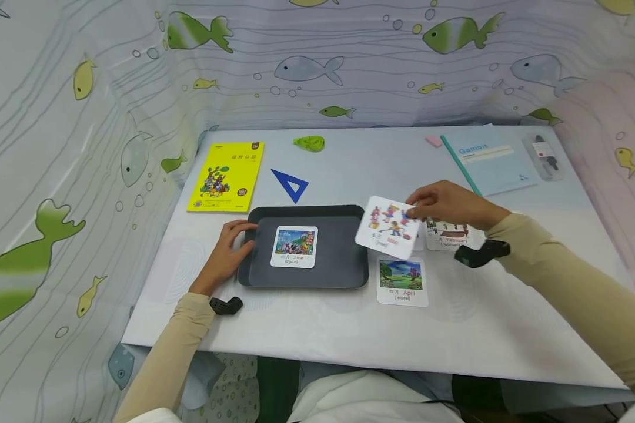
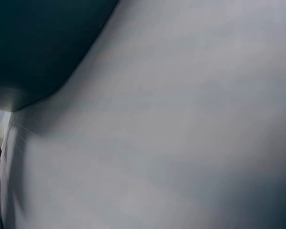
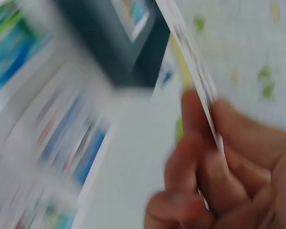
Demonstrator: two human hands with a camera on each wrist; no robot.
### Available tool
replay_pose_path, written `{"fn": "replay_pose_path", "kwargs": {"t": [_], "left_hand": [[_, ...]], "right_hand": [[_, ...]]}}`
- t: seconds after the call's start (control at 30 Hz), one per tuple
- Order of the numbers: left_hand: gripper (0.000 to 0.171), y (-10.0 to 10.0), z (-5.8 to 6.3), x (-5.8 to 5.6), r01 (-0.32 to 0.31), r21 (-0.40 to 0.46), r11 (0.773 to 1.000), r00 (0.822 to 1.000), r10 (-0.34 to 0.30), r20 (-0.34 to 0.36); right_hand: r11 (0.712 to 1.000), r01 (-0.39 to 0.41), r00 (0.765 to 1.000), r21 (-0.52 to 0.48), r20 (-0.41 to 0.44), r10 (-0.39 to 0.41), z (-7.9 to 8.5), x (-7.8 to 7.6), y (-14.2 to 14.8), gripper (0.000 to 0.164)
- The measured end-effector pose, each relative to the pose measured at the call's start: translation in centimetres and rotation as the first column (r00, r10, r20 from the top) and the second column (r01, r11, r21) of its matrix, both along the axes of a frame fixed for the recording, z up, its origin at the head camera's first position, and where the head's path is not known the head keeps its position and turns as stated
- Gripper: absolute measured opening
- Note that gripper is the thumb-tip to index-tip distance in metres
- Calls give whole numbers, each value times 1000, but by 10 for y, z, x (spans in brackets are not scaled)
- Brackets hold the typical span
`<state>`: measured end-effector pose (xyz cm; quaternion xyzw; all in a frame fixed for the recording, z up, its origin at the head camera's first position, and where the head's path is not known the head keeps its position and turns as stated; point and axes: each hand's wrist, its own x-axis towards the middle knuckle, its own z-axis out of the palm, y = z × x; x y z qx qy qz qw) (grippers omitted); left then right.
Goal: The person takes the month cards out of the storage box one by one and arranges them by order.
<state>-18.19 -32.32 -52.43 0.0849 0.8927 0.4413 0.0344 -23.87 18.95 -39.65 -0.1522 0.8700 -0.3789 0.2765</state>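
My right hand point(image 1: 444, 202) pinches a picture flashcard point(image 1: 387, 226) between thumb and fingers. The card is tilted over the tray's right edge, and the right wrist view shows it nearly edge-on in the fingers point(image 3: 195, 157). My left hand point(image 1: 226, 255) rests at the left rim of the dark grey tray point(image 1: 341, 252), fingers loosely bent. Inside the tray lies the June card point(image 1: 294, 247). The April card point(image 1: 402, 282) lies on the table right of the tray. Beneath my right hand is the February card point(image 1: 450, 238), partly covered; another card's edge shows behind the held one.
A yellow book point(image 1: 230, 176) lies at the back left, with a blue set square point(image 1: 279, 181) and a green item point(image 1: 309, 143) to its right. A pink eraser point(image 1: 433, 141), a light blue notebook point(image 1: 494, 170) and a clear package point(image 1: 545, 157) are at the back right.
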Motion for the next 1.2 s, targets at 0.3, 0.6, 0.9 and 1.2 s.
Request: {"fn": "replay_pose_path", "kwargs": {"t": [0.3, 0.6, 0.9, 1.2], "left_hand": [[41, -1, 1, 0, 5, 12, 1000, 1000, -5, 16], [41, 20, 36, 12, 10, 35, 999, 999, -12, 47], [41, 21, 35, 11, 13, 36, 999, 999, -14, 38], [41, 4, 2, -1, 1, 5, 1000, 1000, -1, 25]], "right_hand": [[981, -100, 986, 168, 149, 75, -36, 25, 96, 42], [968, -105, 994, 230, 65, 92, -74, 38, 108, 19], [936, -61, 998, 346, -4, 67, -69, 52, 89, 21], [876, -56, 975, 479, -163, 151, -63, 63, 73, 34]]}}
